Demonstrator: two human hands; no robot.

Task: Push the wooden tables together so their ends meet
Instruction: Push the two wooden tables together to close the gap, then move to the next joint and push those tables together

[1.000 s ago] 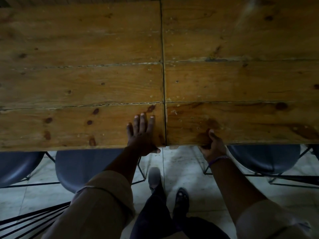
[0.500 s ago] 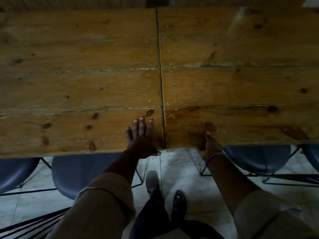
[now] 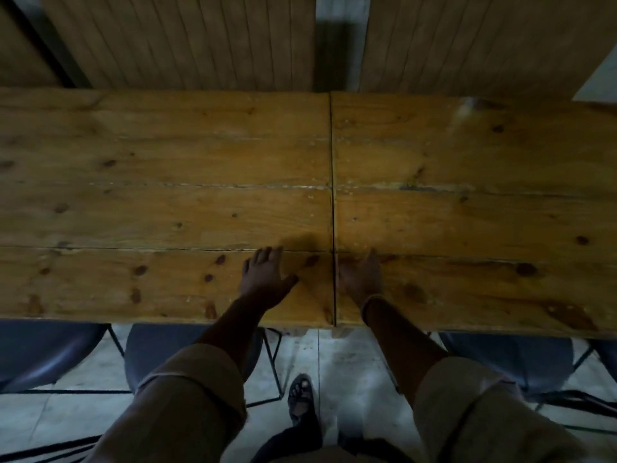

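Resting palm-down on two wooden tabletops, one hand to each.

- Left tabletop point(image 3: 150, 202): knotted pine planks, its right end against the seam.
- Right tabletop point(image 3: 467, 208): same planks, its left end against the seam.
- Seam point(image 3: 333, 195): thin dark line from far edge to near edge, ends meeting along its length.
- Left hand point(image 3: 265, 275): flat on the left tabletop just beside the seam, fingers spread, thumb out toward the seam, grasping nothing.
- Right hand point(image 3: 362, 279): blurred, laid on the right tabletop just beside the seam, fingers pointing away, released, grasping nothing.
- Rolled tan sleeves point(image 3: 197, 396), both forearms bare.
- Blue chairs point(image 3: 50, 352) tucked under the near edge, black wire legs.
- Sandalled foot point(image 3: 300, 399) on pale tiled floor point(image 3: 354, 372).
- Wooden slat wall point(image 3: 187, 38) beyond the far edge.
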